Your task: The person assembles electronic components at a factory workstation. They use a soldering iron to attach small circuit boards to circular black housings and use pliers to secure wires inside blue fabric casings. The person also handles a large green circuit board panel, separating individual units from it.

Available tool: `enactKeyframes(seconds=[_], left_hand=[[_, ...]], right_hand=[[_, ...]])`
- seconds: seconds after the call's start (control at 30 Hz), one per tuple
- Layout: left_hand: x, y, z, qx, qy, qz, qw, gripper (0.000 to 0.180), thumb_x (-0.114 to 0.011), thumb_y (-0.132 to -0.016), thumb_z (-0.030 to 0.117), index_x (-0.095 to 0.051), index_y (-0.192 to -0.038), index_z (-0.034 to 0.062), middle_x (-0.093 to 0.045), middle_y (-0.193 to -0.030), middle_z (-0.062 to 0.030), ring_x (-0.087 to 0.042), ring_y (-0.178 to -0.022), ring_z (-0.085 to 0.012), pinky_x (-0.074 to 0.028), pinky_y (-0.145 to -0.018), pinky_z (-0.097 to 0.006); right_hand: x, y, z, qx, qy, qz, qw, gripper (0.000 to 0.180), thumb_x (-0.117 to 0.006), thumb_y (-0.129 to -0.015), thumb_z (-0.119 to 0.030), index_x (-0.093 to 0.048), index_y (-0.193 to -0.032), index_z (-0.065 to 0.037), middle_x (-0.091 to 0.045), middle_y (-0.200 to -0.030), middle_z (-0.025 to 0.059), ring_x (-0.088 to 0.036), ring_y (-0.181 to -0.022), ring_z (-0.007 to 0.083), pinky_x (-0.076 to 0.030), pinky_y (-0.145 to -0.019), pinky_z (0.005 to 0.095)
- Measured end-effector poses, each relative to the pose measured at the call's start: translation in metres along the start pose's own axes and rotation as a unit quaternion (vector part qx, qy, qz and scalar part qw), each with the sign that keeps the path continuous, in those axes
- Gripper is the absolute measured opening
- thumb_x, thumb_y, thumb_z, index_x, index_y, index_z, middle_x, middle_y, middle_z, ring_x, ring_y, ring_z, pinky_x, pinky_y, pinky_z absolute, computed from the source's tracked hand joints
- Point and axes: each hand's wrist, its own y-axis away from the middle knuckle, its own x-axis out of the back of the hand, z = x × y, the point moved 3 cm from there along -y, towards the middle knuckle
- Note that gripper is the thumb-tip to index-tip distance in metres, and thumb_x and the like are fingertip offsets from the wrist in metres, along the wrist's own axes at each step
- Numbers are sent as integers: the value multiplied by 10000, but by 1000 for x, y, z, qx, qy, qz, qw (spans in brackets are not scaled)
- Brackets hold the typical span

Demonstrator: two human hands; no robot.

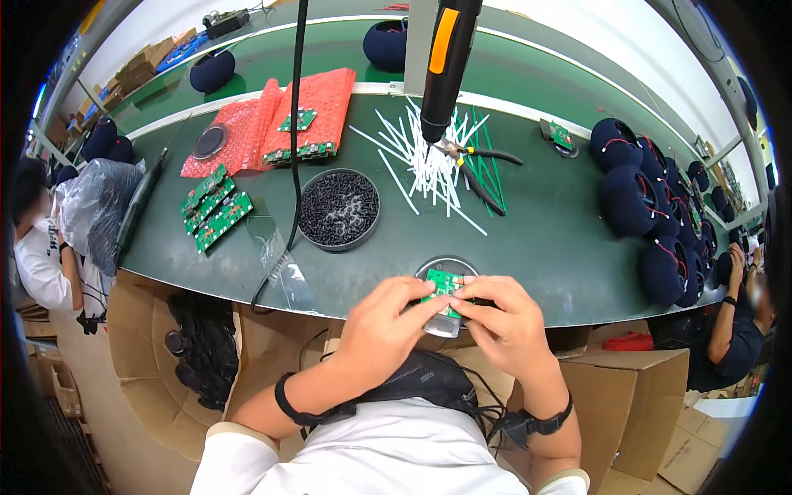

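At the table's near edge, a small green circuit board (444, 282) is pinched between the fingertips of my left hand (384, 322) and my right hand (507, 320). Both hands have their fingers closed on its edges. Beneath the board lies a round dark casing (423, 267) with a clear rim, mostly covered by board and fingers. A translucent grey piece (444, 327) sticks out toward me below the fingertips; how it joins the casing is hidden. A black electric screwdriver (446, 74) with an orange stripe hangs point down above the table, beyond my hands.
A round tray of small black parts (339, 209), white plastic strips (429, 157) and pliers (487, 169) lie ahead. Circuit boards (216, 206) and red bubble wrap (318, 99) are at left. Dark blue rounded shells (635, 198) are piled at right. A black cable (295, 124) hangs down. Co-workers sit on both sides.
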Motion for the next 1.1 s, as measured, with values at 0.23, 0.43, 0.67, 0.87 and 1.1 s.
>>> enactKeyframes(seconds=[0.23, 0.43, 0.67, 0.87, 1.1], left_hand=[[-3, -1, 7, 4, -15, -25, 1000, 587, -875, -698, 358, -754, -1196, 70, -672, -1158, -136, -674, -1163, -372, -591, -927, -433], [-3, -1, 3, 3, -6, -42, 999, 576, -863, -692, 372, -756, -1164, 61, -673, -1161, -123, -676, -1159, -364, -592, -918, -424], [10, -10, 8, 20, 15, -61, 998, 458, -865, -772, 223, -728, -1177, 58, -667, -1155, -116, -693, -1080, -347, -599, -882, -411], [65, -45, -50, 131, -123, 58, 982, 160, -730, -851, -25, -711, -994, 44, -668, -932, -148, -689, -844, -369, -555, -713, -435], [52, -74, -89, 168, -211, -12, 963, 115, -757, -867, 130, -704, -944, 62, -671, -956, -133, -690, -881, -372, -552, -754, -482]], right_hand=[[8, -6, 6, -135, -63, -10, 989, 316, -784, -749, 18, -774, -1059, -44, -730, -1092, 103, -687, -1019, 306, -564, -880, 393], [-10, -15, 21, -117, -5, -1, 993, 239, -860, -744, -91, -791, -974, -84, -725, -1036, 43, -631, -941, 265, -528, -792, 364], [-7, -20, 21, -119, -5, -37, 992, 251, -862, -756, -101, -778, -992, -82, -705, -1041, 51, -627, -951, 274, -526, -811, 380], [17, -57, 25, -214, -57, -132, 966, 343, -858, -799, -118, -732, -1107, -39, -701, -1098, 101, -635, -1028, 257, -533, -844, 378], [6, -195, 55, -97, -339, 107, 930, 765, -797, -905, -96, -413, -1557, 16, -692, -1281, 140, -661, -1170, 208, -519, -1034, 375]])
